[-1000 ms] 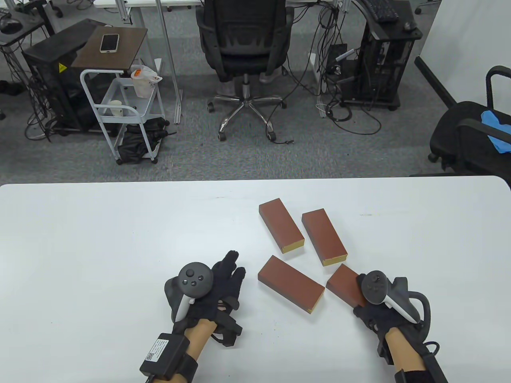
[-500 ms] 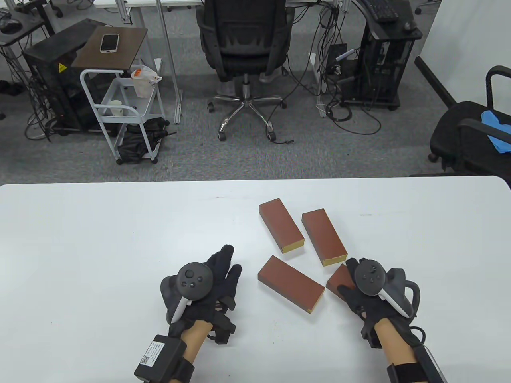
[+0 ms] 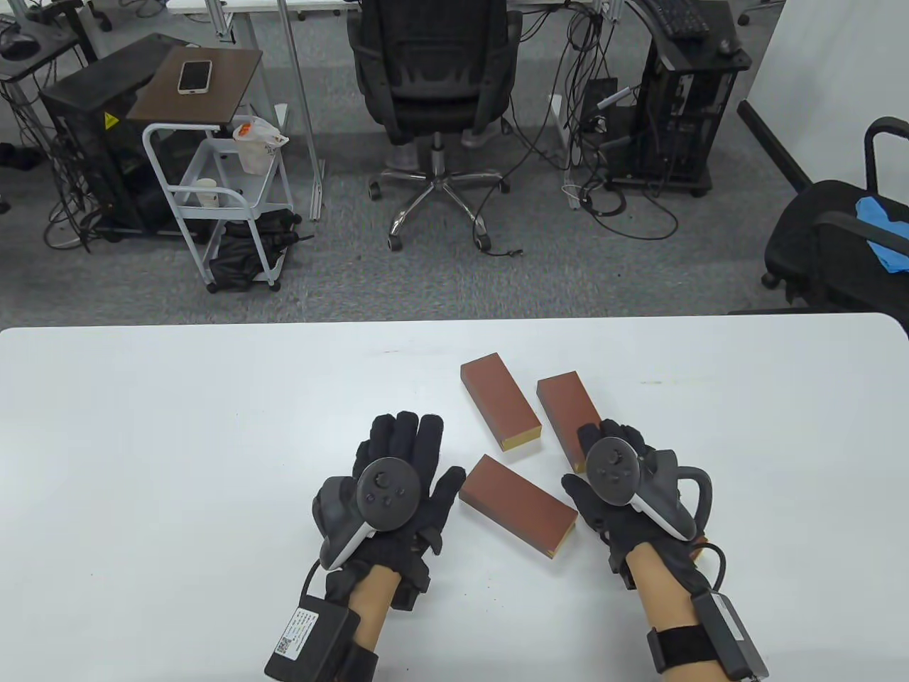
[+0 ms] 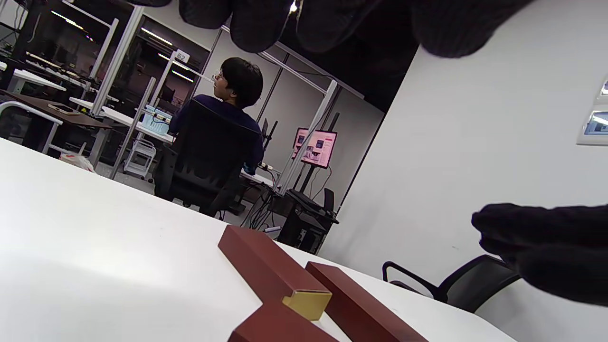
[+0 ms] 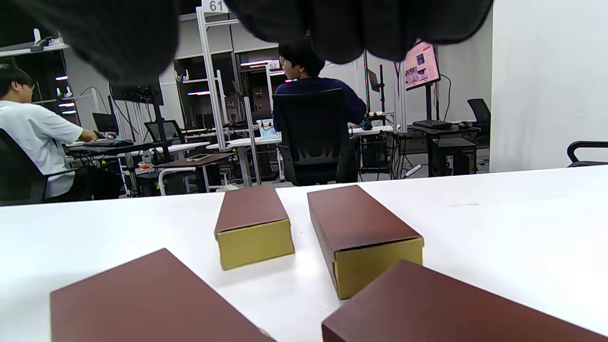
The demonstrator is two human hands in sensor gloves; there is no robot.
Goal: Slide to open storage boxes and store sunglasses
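**Desk:** What does the overhead picture show?

**Photographer:** Two gloved hands over a white table with brown boxes. The left hand lies flat, fingers straight and spread, holding nothing, thumb just beside the near box. The right hand hovers over the far right box, fingers extended, gripping nothing. A fourth box sits under that hand, so the overhead camera barely catches it.

**Desk:** Why are they held like that?

**Photographer:** My reading: the hands are closing in on a box, one to steady it, one to slide it open. All the boxes look shut, gold ends flush.

**Desk:** And the sunglasses?

**Photographer:** In none of the pictures. Whether they're already inside a box, I cannot tell.

**Desk:** What do the wrist cameras add?

**Photographer:** The right one shows the fourth box in the foreground and the gold end of the far left box. Both show people seated at desks behind.
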